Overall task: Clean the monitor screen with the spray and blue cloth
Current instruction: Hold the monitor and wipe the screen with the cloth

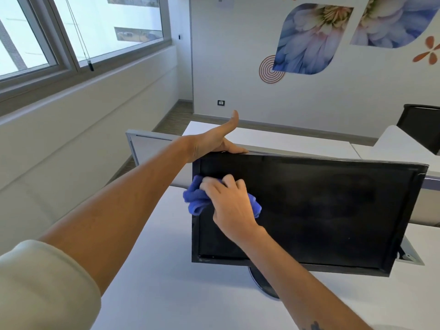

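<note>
Right hand (229,206): grip curled round the bunched blue cloth (197,201), pressing it flat against the screen; knuckles face the camera, forearm comes up from the lower right.
Blue cloth: crumpled in that grip, spilling out to the left of the fingers and a little past the right side of the hand; it lies on the upper left part of the screen, overlapping the left bezel.
Left hand (214,141): grip laid over the top edge of the monitor, directly above the cloth hand; thumb stretched up and away, fingers go behind the top edge, so how far they curl cannot be told.
Monitor (321,210): black, screen dark, tilted so its right side sits higher in the view; faint smears show to the right of the cloth grip.
Monitor stand (259,284): dark round base, below the right forearm, resting on the desk.
Desk (178,282): white, under both arms and the monitor.
Sleeve (42,282): pale, pushed up on the left arm, at the lower left.
Partition (152,144): grey-framed panel behind the left grip.
Wall (309,39): large flower prints, beyond the monitor.
Spray: not visible in this view.
</note>
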Available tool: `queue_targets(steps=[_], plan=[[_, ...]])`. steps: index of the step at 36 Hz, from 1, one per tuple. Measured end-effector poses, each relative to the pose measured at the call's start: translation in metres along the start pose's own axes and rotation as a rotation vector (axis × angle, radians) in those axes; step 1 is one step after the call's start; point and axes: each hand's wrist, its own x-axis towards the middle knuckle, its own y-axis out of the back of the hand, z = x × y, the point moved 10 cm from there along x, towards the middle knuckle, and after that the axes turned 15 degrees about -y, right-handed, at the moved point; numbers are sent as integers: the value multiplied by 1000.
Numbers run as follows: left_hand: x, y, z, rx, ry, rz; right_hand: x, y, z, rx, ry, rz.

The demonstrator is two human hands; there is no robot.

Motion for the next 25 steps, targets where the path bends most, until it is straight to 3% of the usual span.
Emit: queue_targets(steps=[5, 14, 18, 25], plan=[[-6, 1, 11, -4, -44, 47, -34, -32, 5, -79, 97, -67], [0, -8, 8, -23, -25, -69, 28, 29, 5, -141, 50, 164], [-3, -9, 7, -38, -31, -64, 27, 28, 6, -221, 147, 154], [-2, -4, 14, -24, -44, 26, 6, 54, 63, -267, 105, 272]])
